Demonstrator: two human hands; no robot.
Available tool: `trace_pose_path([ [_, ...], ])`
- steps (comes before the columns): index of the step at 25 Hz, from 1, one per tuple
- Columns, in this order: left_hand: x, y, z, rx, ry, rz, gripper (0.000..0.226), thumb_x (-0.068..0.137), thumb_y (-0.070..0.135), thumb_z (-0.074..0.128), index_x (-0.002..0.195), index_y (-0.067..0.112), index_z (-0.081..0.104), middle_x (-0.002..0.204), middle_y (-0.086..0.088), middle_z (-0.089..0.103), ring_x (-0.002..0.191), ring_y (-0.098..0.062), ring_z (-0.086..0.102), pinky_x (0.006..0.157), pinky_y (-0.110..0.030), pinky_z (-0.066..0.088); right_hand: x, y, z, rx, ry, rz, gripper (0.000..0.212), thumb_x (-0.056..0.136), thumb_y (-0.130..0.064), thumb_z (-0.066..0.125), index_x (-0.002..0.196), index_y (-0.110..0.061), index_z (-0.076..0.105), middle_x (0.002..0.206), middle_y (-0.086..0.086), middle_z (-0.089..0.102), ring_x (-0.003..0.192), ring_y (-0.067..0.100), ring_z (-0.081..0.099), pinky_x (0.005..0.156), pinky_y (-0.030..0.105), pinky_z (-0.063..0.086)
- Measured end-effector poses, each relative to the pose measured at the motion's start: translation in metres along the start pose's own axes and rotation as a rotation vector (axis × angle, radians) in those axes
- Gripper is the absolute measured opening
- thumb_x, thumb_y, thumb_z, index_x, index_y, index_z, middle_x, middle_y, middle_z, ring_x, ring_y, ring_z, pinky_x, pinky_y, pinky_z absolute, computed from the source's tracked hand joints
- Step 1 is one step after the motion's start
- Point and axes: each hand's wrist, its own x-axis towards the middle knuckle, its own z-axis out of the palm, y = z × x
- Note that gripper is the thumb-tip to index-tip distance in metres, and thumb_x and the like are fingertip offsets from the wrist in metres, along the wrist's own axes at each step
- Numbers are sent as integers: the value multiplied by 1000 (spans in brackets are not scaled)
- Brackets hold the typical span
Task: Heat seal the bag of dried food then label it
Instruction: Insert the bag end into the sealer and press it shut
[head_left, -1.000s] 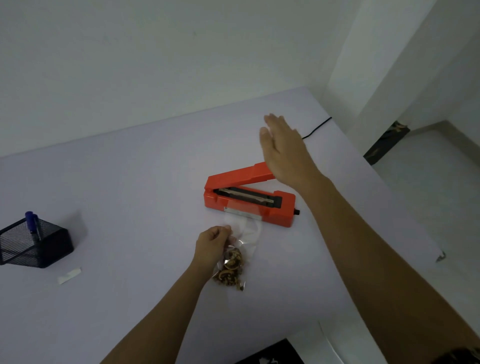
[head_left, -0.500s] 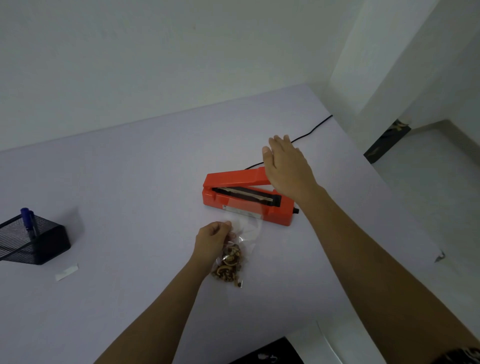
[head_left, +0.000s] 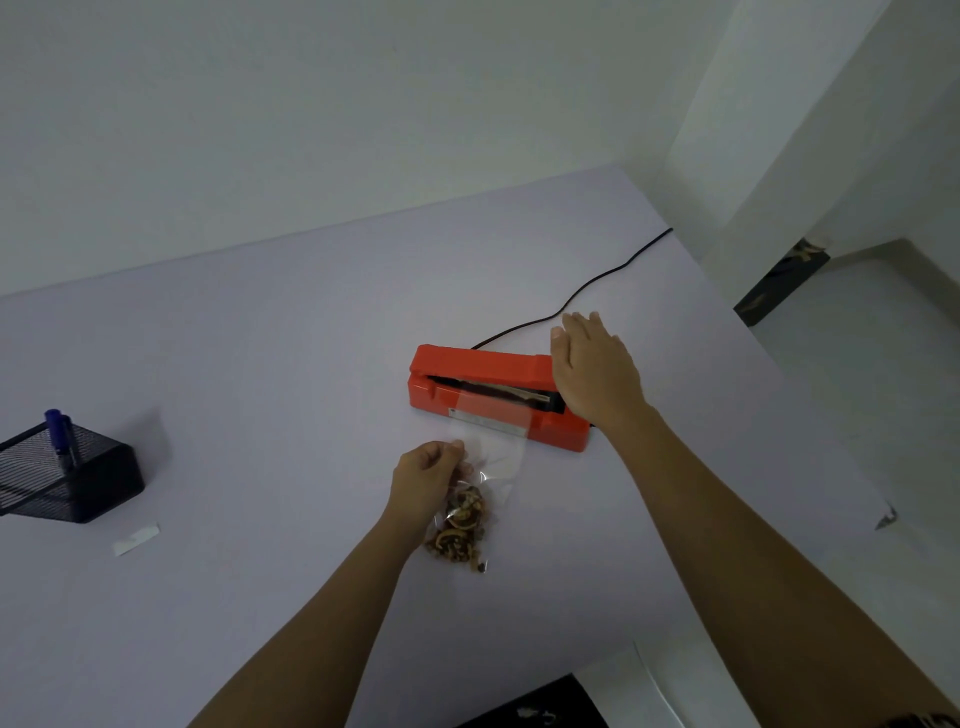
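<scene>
Closing the sealer (head_left: 498, 431) now, yes? asks my helper.

Almost, I answer. One second ago my right hand (head_left: 592, 374) was in the air above the lid (head_left: 478, 364), and the lid stood higher. Now the hand is down on the right end of the lid, with the fingers straight and flat, gripping nothing, and the lid has come lower. A dark gap is still visible under it, so I judge it is not yet fully pressed.

And the bag (head_left: 491, 452)?

It lies on the table (head_left: 260, 338) in front of the sealer, and its open end reaches over the sealing strip, under the lid. My left hand (head_left: 423, 480) pinches its left edge between thumb and fingers, just above the dried food (head_left: 460, 525), as it did before. The food stays at the near end, away from the strip.

So what does this mean for the work?

I think the seal is about to start: I must push the lid fully down and keep the bag flat. The label (head_left: 136, 539) waits untouched, far to the left, near the pen holder (head_left: 78, 483).
</scene>
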Motion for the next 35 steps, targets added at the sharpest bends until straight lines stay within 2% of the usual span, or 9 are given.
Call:
trace_pose_path([
  [8, 3, -2, -1, -8, -8, 6, 28, 93, 24, 55, 79, 3, 68, 80, -16, 72, 69, -24, 66, 73, -40, 54, 1, 21, 31, -8, -78, 58, 48, 101, -29, 20, 141, -5, 32, 149, 11, 34, 142, 26, 20, 116, 42, 14],
  [15, 8, -2, -6, -89, -100, -9, 25, 93, 18, 55, 80, 2, 68, 73, -9, 69, 66, -16, 65, 65, -26, 56, 4, 24, 40, -19, -45, 71, 46, 100, -26, 22, 136, -5, 41, 142, 13, 45, 137, 27, 33, 115, 42, 19],
  [17, 11, -3, -9, -91, -135, -7, 24, 94, 18, 54, 80, 5, 69, 75, -8, 68, 71, -17, 65, 64, -22, 55, 3, 22, 40, -34, -10, 70, 43, 99, -24, 23, 118, -5, 57, 124, 17, 60, 120, 31, 49, 111, 44, 28],
  [18, 12, -3, -11, -69, -150, -3, 23, 94, 18, 53, 81, 6, 69, 77, -7, 69, 72, -16, 65, 62, -19, 54, 2, 21, 39, -37, 13, 75, 42, 99, -23, 24, 97, -4, 62, 104, 17, 66, 101, 31, 56, 105, 44, 35],
  [20, 14, -4, -12, -35, -175, 6, 23, 95, 16, 51, 82, 9, 70, 77, -2, 71, 69, -9, 66, 58, -14, 51, 2, 19, 37, -15, 51, 101, 44, 99, -23, 27, 68, -4, 52, 71, 14, 58, 71, 29, 53, 86, 42, 46],
  [22, 15, -6, -12, -34, -183, 10, 23, 95, 12, 50, 83, 7, 70, 74, 1, 71, 63, -2, 65, 55, -11, 48, 2, 17, 37, -6, 51, 129, 49, 99, -26, 28, 61, -4, 49, 61, 11, 53, 63, 29, 52, 69, 37, 47],
  [24, 17, -7, -13, -36, -195, 6, 22, 94, 9, 52, 85, 6, 71, 78, -1, 73, 68, -6, 67, 60, -14, 50, 2, 18, 38, 10, 40, 152, 50, 98, -27, 29, 60, -3, 51, 60, 11, 53, 61, 29, 52, 60, 33, 42],
  [27, 25, -10, -14, -44, -223, 0, 20, 93, 10, 53, 89, 3, 72, 88, -13, 73, 82, -21, 68, 73, -24, 55, 4, 20, 39, 14, 40, 169, 51, 98, -28, 30, 65, 0, 58, 65, 15, 59, 61, 28, 51, 60, 31, 40],
  [35, 30, -16, -14, -35, -241, -29, 20, 93, 9, 53, 95, -1, 70, 89, -11, 74, 79, -16, 69, 71, -21, 55, 5, 21, 46, 2, 74, 178, 47, 97, -26, 31, 75, -1, 65, 72, 15, 65, 69, 32, 59, 62, 33, 42],
])
